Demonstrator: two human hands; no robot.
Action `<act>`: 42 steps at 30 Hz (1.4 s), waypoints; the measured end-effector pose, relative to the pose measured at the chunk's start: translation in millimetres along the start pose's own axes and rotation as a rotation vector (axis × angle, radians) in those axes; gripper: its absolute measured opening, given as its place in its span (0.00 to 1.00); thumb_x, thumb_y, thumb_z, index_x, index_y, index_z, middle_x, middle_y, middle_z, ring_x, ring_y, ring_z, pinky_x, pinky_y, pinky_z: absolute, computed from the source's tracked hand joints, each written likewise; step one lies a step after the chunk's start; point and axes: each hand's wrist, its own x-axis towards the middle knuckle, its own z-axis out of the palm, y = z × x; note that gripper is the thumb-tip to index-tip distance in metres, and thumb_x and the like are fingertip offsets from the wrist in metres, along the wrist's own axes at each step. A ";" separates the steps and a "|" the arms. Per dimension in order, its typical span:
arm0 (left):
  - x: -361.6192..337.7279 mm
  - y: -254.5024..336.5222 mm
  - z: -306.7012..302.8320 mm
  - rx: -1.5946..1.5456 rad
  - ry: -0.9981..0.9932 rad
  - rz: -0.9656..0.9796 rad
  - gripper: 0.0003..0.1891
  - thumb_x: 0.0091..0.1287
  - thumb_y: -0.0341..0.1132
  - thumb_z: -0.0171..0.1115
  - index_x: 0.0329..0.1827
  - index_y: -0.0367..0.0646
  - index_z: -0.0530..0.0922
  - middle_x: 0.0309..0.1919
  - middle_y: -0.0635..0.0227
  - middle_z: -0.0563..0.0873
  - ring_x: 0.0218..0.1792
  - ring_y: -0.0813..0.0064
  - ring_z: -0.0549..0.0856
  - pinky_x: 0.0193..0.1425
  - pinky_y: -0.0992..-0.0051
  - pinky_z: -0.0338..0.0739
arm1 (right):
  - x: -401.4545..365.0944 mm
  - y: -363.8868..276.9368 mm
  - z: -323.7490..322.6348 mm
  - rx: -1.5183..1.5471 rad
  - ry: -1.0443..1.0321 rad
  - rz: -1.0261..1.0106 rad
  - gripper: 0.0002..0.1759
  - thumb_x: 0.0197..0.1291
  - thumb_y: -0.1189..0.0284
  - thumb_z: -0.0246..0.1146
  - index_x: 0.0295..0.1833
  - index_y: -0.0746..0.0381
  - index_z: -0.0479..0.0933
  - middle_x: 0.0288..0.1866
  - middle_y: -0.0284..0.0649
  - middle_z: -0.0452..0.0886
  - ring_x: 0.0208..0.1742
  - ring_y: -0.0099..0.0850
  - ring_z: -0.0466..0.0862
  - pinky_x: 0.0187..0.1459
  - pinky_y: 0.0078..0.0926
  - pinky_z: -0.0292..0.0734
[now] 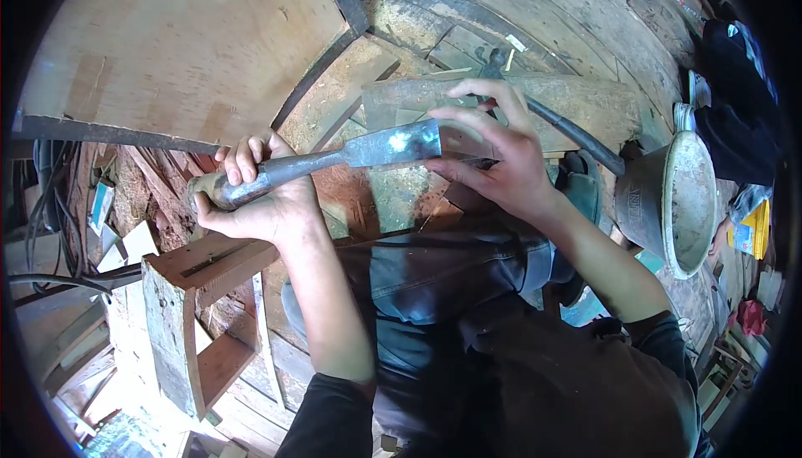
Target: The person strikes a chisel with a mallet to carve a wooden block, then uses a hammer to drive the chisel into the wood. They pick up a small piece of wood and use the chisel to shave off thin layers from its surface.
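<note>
A large chisel (388, 147) with a wide, shiny metal blade lies across the middle of the view, its blade end pointing right. My left hand (266, 187) is wrapped round its handle, thumb below and fingers above. Just past the blade's edge is my right hand (505, 149), its fingers spread and curved, thumb and fingertips close to the blade end; whether they touch it is unclear. Behind my right hand a hammer (576, 134) with a dark handle rests on a wooden board (585, 107).
A plywood panel (184, 40) fills the upper left. At the lower left stands a wooden frame (171, 333), with cables (54, 191) and scraps behind it. On the right are a bucket (652, 199) and a yellow container (752, 231).
</note>
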 end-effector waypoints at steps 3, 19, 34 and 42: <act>-1.2 -0.4 3.9 -0.006 0.011 0.015 0.21 0.58 0.51 0.66 0.37 0.43 0.71 0.19 0.76 0.70 0.21 0.80 0.70 0.36 0.78 0.64 | -6.0 -1.9 7.0 0.110 0.030 0.082 0.29 0.47 0.66 0.81 0.58 0.54 0.83 0.59 0.40 0.76 0.59 0.40 0.77 0.58 0.37 0.75; -7.3 14.3 28.5 0.006 -0.089 0.132 0.26 0.56 0.57 0.67 0.39 0.42 0.73 0.20 0.73 0.71 0.20 0.78 0.67 0.37 0.76 0.62 | -31.7 -32.9 21.1 0.397 -0.257 0.286 0.44 0.64 0.62 0.68 0.81 0.61 0.56 0.77 0.51 0.61 0.77 0.50 0.62 0.77 0.46 0.55; 3.4 21.0 14.1 -0.026 -0.085 0.106 0.26 0.56 0.58 0.67 0.38 0.43 0.73 0.20 0.74 0.71 0.20 0.78 0.69 0.37 0.75 0.63 | -43.5 -36.2 19.2 0.340 -0.349 0.153 0.47 0.59 0.70 0.68 0.82 0.60 0.55 0.76 0.52 0.61 0.77 0.53 0.61 0.76 0.47 0.58; 2.2 10.0 6.8 0.164 -0.227 0.128 0.27 0.64 0.61 0.62 0.47 0.45 0.77 0.29 0.69 0.75 0.26 0.78 0.71 0.38 0.75 0.64 | -125.1 -5.6 20.9 0.143 -0.465 0.197 0.33 0.60 0.74 0.68 0.72 0.59 0.68 0.67 0.48 0.70 0.68 0.48 0.71 0.69 0.43 0.68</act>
